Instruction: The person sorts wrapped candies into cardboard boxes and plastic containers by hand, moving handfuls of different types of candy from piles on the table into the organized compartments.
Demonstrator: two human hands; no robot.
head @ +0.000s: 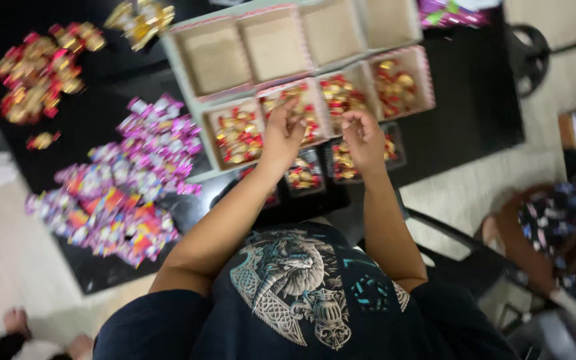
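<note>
Red and gold wrapped sweets fill the small pink-edged paper boxes (pixel 315 110) under both hands. The left hand (pixel 283 133) hovers over the boxes with fingers bunched narrow near one box's edge; whether it pinches a sweet cannot be told through the blur. The right hand (pixel 363 137) is curled close, fingers folded in over the next box, and what it holds cannot be told either. Just below the hands stand dark plastic trays (pixel 305 175) also holding red and gold sweets, partly hidden by the wrists. Beyond the filled boxes is a row of empty boxes (pixel 275 43). All of it rests on a black table (pixel 475 100). To the left lies a wide heap of pink and purple wrapped sweets (pixel 125 183), and farther off a pile of red and gold sweets (pixel 38 73). A second person in a patterned garment (pixel 558 220) sits at the right edge.
</note>
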